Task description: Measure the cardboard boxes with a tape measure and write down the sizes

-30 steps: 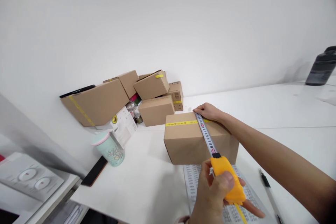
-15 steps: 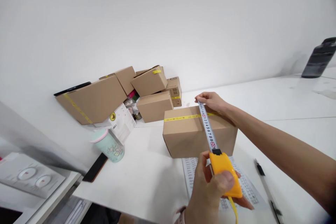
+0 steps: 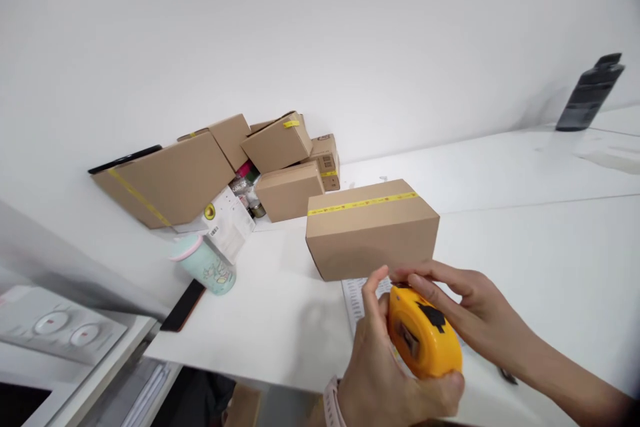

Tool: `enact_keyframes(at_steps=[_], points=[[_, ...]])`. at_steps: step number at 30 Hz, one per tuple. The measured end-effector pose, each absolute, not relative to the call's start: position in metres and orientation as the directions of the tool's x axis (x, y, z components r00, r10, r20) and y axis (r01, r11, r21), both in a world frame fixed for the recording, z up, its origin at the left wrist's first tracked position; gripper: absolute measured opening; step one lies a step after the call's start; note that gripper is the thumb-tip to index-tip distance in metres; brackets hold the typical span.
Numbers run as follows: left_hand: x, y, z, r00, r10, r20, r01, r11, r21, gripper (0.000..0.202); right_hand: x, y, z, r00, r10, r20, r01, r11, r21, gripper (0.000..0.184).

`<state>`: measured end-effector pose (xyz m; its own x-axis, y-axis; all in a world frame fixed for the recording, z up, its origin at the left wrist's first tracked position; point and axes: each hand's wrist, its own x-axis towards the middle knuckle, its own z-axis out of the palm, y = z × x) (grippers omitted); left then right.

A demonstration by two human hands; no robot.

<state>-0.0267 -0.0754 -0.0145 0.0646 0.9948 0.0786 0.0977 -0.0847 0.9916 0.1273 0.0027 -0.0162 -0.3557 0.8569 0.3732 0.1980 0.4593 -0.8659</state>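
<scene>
At the near edge of the white surface [image 3: 525, 247], the left hand [image 3: 393, 380] has its grip clamped on a yellow tape measure [image 3: 425, 340], thumb over the front of the case and fingers curled beneath it, a pale watch strap [image 3: 331, 404] showing at the wrist. The right hand [image 3: 473, 310] meets it from the right, its grip apart, fingers stretched out and touching the top of the case. Under both hands lies a printed sheet [image 3: 354, 295], with a pen [image 3: 506, 376] just right of it. Directly behind the sheet sits a closed cardboard box [image 3: 370, 233] sealed with a yellow strip. To the left stand a mint-green cup [image 3: 204, 268] and a black phone [image 3: 183, 307] at the edge. Farther back, a pile of cardboard boxes [image 3: 225, 167] leans against the white wall [image 3: 320, 33]; a dark object [image 3: 590, 90] stands far right.
</scene>
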Motion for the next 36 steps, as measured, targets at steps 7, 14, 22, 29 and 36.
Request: enact_keyframes(at_steps=[7,14,22,29,36], points=[[-0.073,-0.05,-0.036,0.037,0.976,0.215,0.706,-0.178,0.686,0.082,0.177,0.032,-0.089,0.027,0.949,0.315,0.595,0.237,-0.768,0.035],[-0.112,-0.025,-0.061,0.176,0.979,0.101,0.882,-0.202,0.425,0.085,0.192,0.035,-0.151,-0.067,0.931,0.36,0.818,0.258,-0.515,0.043],[-0.122,-0.026,-0.052,-0.019,0.95,0.311,0.587,-0.241,0.773,0.085,0.199,0.035,-0.162,0.116,0.947,0.299,0.839,0.067,-0.54,0.053],[-0.155,0.0,-0.001,-0.475,0.74,0.476,-0.083,-0.576,0.813,0.055,0.196,0.058,-0.098,0.195,0.959,0.206,0.585,0.055,-0.809,0.052],[-0.192,0.031,-0.006,-0.364,0.931,-0.033,-0.576,-0.197,0.794,0.047,0.164,0.138,-0.016,-0.115,0.982,-0.153,0.151,-0.135,-0.979,0.075]])
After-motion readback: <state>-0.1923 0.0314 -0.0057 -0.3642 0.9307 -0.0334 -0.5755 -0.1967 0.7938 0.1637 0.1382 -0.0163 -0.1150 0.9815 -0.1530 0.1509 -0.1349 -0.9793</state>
